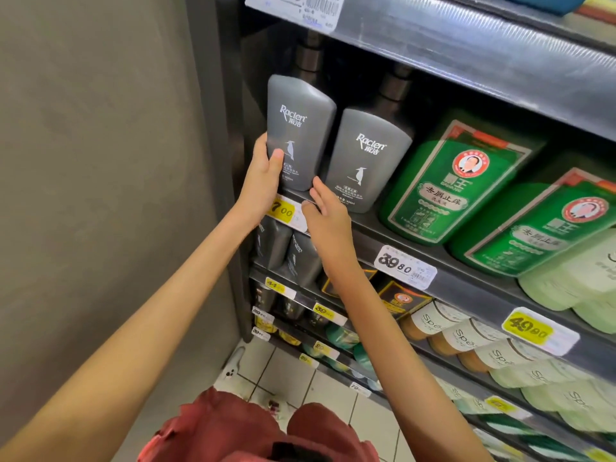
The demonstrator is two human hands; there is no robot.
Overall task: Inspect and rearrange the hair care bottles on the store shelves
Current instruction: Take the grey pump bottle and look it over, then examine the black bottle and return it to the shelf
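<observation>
**Shelving unit** (460, 278): dark metal, several tiers, running from the left upright away to the right. Stocked with hair care bottles.

**Side wall** (100, 161): plain grey panel, left of the unit.

**Green bottles** (450, 185): two in a row on the worked tier, right of the grey pair, labels facing out. Untouched.

**Left grey bottle** (300, 128): item in hand. It is at the far-left end of the tier beside the upright, label forward. It sits higher in view than its neighbour, with its base at the tier's front lip. Whether the base rests on the shelf cannot be told.

**Right grey bottle** (366, 161): same brand, just beside the first, standing on the tier.

**Left hand** (263, 175): grips the left grey bottle low on its left edge, thumb across the front, fingers round the back.

**Right hand** (325, 211): fingers nearly straight, tips at the bottle's lower right corner, steadying rather than clasping.

**Yellow price tag** (283, 211): on the lip below the held bottle, partly covered by the hands.

**Step**: probably seating or drawing out the end bottle for checking.

**Next move**: calls for keeping it upright and square with its neighbour, without knocking that one.
</observation>
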